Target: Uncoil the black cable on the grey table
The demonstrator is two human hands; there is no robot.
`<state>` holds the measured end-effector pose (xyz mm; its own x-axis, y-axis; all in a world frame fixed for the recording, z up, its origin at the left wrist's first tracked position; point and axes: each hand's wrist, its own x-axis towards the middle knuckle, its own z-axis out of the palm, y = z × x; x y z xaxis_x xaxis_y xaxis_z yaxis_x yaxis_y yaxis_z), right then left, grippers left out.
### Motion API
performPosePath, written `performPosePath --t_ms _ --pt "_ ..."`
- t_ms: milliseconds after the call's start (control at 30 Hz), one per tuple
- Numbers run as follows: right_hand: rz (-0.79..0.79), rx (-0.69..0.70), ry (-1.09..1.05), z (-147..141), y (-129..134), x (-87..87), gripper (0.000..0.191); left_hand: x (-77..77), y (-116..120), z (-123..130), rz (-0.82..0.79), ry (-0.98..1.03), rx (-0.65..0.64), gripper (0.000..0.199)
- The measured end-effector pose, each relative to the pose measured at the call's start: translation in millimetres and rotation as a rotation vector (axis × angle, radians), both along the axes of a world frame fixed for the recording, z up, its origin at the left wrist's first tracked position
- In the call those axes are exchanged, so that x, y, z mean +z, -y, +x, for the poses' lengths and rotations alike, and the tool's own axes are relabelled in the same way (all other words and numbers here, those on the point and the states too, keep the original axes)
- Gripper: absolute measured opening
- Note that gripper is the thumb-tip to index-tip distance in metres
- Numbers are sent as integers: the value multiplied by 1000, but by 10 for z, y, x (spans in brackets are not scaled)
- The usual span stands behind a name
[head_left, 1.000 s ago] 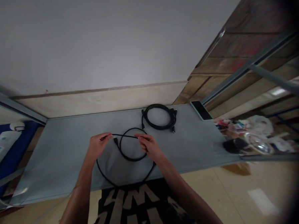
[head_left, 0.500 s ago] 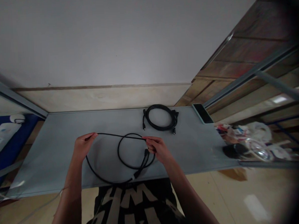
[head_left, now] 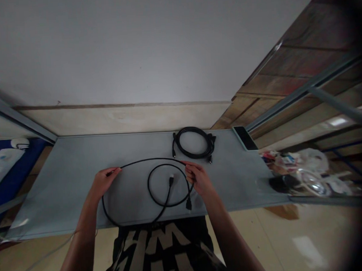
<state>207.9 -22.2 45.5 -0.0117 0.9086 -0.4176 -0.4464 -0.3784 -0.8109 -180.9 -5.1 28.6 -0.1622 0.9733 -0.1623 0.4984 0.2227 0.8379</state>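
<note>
A black cable point(head_left: 152, 159) runs in an arc between my two hands over the grey table. My left hand point(head_left: 103, 180) pinches it at the left. At the right, my right hand point(head_left: 197, 177) grips the same cable between thumb and fingers. Part of the cable lies in a round loop between the hands. One plug point(head_left: 171, 179) with a metal tip points away from me inside that loop. Another black connector point(head_left: 188, 204) lies below my right hand. The cable's lower part dips over the table's front edge near my shirt.
A coiled black cable point(head_left: 195, 155) with several plugs lies at the back of the table point(head_left: 79, 157). Right of it rests a phone point(head_left: 244, 138). A dark cylindrical object point(head_left: 282, 183) and plastic bags point(head_left: 314, 161) sit at the right end. A wall rises behind.
The stretch of cable between my hands has gone from nearly straight to a raised arc. My right hand has shifted slightly right, and the two connectors, earlier close together, now lie apart.
</note>
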Motion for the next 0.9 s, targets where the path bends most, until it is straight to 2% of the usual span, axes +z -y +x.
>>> performPosePath --t_ms 167,333,467,600,733,900 --pt "-21 26 -100 -189 -80 1 36 117 31 211 -43 22 -158 38" --pt "-31 119 -61 -232 -168 95 33 209 -85 479 -13 139 -218 43" --pt "-25 200 -80 -278 -233 128 33 167 -240 786 110 58 -354 38" --pt "-4 224 -101 -327 -281 94 32 73 -367 1044 67 -89 -408 27" --pt "7 153 -101 -254 -262 0 30 6 -420 1046 106 -199 -377 21" --pt "-2 156 -62 -130 -165 -106 31 -12 -439 889 49 -36 -384 25"
